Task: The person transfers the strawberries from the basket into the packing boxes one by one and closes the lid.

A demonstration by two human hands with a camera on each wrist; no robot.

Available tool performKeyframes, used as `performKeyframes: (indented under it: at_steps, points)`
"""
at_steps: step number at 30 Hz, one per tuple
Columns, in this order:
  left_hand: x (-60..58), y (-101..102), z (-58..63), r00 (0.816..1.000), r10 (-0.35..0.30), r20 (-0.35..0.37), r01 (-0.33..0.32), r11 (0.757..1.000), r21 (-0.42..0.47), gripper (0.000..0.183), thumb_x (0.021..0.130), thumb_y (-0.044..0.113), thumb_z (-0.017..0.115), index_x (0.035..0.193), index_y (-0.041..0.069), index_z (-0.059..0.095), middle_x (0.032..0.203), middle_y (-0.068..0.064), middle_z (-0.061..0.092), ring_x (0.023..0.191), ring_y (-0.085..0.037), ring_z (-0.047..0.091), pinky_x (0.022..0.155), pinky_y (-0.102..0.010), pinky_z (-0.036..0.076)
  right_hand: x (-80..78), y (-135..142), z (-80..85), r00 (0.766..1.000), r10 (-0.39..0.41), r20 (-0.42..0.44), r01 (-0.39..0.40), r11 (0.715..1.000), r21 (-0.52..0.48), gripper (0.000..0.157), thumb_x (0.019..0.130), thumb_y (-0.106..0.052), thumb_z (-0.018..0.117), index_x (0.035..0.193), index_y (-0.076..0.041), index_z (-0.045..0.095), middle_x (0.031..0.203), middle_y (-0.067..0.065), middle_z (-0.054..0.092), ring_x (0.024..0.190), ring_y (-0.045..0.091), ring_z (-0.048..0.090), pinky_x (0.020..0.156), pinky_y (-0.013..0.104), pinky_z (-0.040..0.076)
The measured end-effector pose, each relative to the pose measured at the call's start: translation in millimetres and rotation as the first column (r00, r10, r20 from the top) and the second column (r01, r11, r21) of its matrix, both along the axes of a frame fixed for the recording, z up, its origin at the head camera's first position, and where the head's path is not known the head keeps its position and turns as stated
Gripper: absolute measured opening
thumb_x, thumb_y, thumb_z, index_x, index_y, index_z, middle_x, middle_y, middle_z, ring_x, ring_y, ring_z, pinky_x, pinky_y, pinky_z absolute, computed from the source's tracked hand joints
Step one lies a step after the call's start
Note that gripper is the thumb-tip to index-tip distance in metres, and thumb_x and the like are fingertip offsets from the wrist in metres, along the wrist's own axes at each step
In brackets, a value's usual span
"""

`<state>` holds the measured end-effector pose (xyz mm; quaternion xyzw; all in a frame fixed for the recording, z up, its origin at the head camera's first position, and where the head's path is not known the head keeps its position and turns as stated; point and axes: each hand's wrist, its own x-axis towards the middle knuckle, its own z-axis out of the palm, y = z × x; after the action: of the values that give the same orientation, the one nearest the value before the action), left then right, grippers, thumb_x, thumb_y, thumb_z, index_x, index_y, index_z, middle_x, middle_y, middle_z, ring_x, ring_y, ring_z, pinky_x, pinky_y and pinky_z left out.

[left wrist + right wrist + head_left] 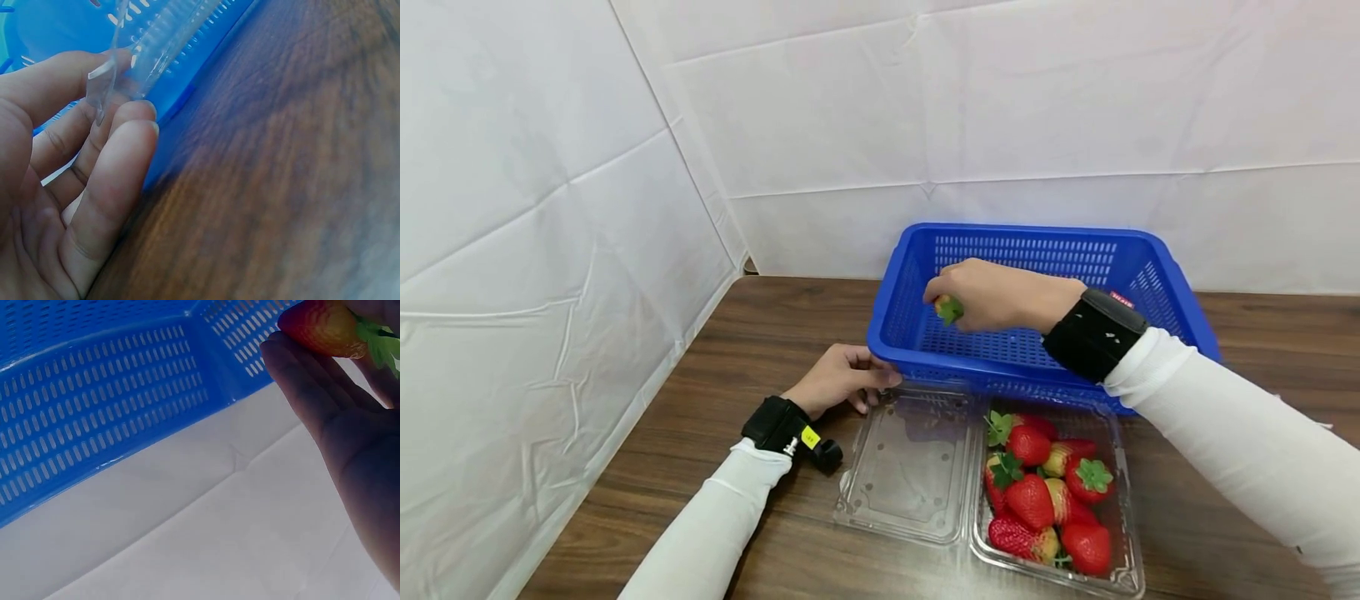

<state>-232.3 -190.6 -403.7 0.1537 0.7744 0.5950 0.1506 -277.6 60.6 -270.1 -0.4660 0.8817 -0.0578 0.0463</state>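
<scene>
My right hand (988, 293) is over the blue plastic basket (970, 363), holding a strawberry (325, 328) with its green leaves showing. In the right wrist view the fruit is red, turning yellowish near the stem, and lies against the fingers. At the basket's near left corner, my left hand (842, 379) pinches the far left corner of a clear plastic lid (917, 467). Up close, the left wrist view shows the thin clear edge (103, 87) among the fingers. Joined to the lid, the clear clamshell box (1133, 542) contains several red strawberries (1030, 502).
The basket stands at the back of the brown wooden table (700, 433), with the clamshell lying open right in front of it. Behind and to the left hang white sheets (820, 117). Near the right wrist, a small red item (1122, 298) shows inside the basket.
</scene>
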Motion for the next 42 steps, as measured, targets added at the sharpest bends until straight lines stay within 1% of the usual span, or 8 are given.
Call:
performKeyframes:
  at_steps: [7, 12, 17, 25, 29, 35, 38, 42]
  points:
    - [-0.6, 0, -1.6, 1.000, -0.004, -0.006, 0.004, 1.000, 0.001, 0.023, 0.087, 0.022, 0.072, 0.102, 0.004, 0.072, 0.080, -0.009, 0.068, 0.063, -0.020, 0.063, 0.048, -0.025, 0.056, 6.8, 6, -0.6, 1.000, -0.018, -0.007, 0.018, 0.998, -0.063, 0.043, 0.086, -0.002, 0.069, 0.127, -0.005, 0.058, 0.126, 0.015, 0.058, 0.116, 0.029, 0.051, 0.097, 0.038, 0.048]
    - [-0.3, -1, -2.8, 1.000, 0.002, -0.007, -0.002, 1.000, -0.003, 0.022, 0.087, 0.022, 0.073, 0.101, 0.005, 0.072, 0.080, -0.008, 0.068, 0.063, -0.020, 0.063, 0.048, -0.025, 0.056, 11.6, 11, 1.0, 0.999, -0.032, 0.005, 0.032, 0.991, -0.127, 0.042, 0.086, -0.001, 0.068, 0.127, -0.005, 0.058, 0.125, 0.014, 0.057, 0.113, 0.027, 0.052, 0.096, 0.038, 0.049]
    - [-0.4, 0, -1.4, 1.000, -0.005, -0.010, 0.005, 1.000, -0.003, 0.024, 0.086, 0.022, 0.073, 0.102, 0.005, 0.072, 0.080, -0.009, 0.068, 0.063, -0.020, 0.063, 0.049, -0.025, 0.056, 17.0, 16, 5.3, 0.999, -0.037, -0.011, 0.034, 0.982, -0.188, 0.042, 0.084, -0.001, 0.070, 0.125, -0.005, 0.060, 0.123, 0.014, 0.059, 0.109, 0.026, 0.054, 0.093, 0.042, 0.051]
    - [-0.8, 1, -1.6, 1.000, 0.008, 0.000, -0.008, 1.000, 0.004, 0.023, 0.085, 0.023, 0.074, 0.101, 0.006, 0.072, 0.079, -0.009, 0.068, 0.062, -0.020, 0.062, 0.048, -0.025, 0.056, 22.4, 26, 12.2, 0.997, -0.070, -0.046, 0.055, 0.960, -0.274, 0.043, 0.083, -0.002, 0.070, 0.125, -0.008, 0.061, 0.123, 0.010, 0.059, 0.105, 0.023, 0.053, 0.089, 0.041, 0.052]
    - [0.3, 1, -1.6, 1.000, 0.003, 0.002, -0.003, 1.000, 0.008, 0.023, 0.085, 0.022, 0.074, 0.101, 0.005, 0.072, 0.079, -0.008, 0.068, 0.062, -0.020, 0.062, 0.048, -0.025, 0.055, 25.0, 34, 16.9, 0.992, -0.119, -0.041, 0.101, 0.949, -0.299, 0.046, 0.083, -0.003, 0.071, 0.127, -0.010, 0.060, 0.126, 0.010, 0.058, 0.103, 0.022, 0.054, 0.086, 0.041, 0.054]
    - [-0.7, 2, -1.7, 1.000, -0.007, -0.004, 0.007, 1.000, 0.013, 0.022, 0.086, 0.020, 0.074, 0.101, 0.005, 0.072, 0.079, -0.008, 0.067, 0.062, -0.019, 0.061, 0.047, -0.024, 0.055, 33.0, 49, 26.7, 0.980, -0.195, -0.039, 0.170, 0.922, -0.348, 0.049, 0.083, -0.002, 0.071, 0.130, -0.011, 0.058, 0.131, 0.013, 0.055, 0.108, 0.027, 0.053, 0.087, 0.047, 0.055]
    - [-0.9, 3, -1.9, 1.000, -0.005, -0.004, 0.005, 1.000, 0.014, 0.021, 0.085, 0.020, 0.074, 0.101, 0.005, 0.072, 0.079, -0.008, 0.067, 0.062, -0.019, 0.061, 0.047, -0.024, 0.055, 37.9, 54, 29.6, 0.976, -0.213, -0.052, 0.178, 0.909, -0.377, 0.051, 0.083, -0.002, 0.072, 0.131, -0.012, 0.058, 0.130, 0.014, 0.056, 0.109, 0.028, 0.053, 0.088, 0.050, 0.054]
    - [0.2, 3, -1.4, 1.000, -0.008, 0.004, 0.008, 1.000, 0.015, 0.022, 0.085, 0.020, 0.074, 0.101, 0.005, 0.072, 0.080, -0.008, 0.067, 0.062, -0.019, 0.061, 0.047, -0.025, 0.055, 44.1, 61, 30.3, 0.972, -0.219, -0.084, 0.163, 0.890, -0.426, 0.054, 0.082, 0.000, 0.073, 0.132, -0.013, 0.057, 0.130, 0.013, 0.057, 0.110, 0.028, 0.054, 0.086, 0.052, 0.055]
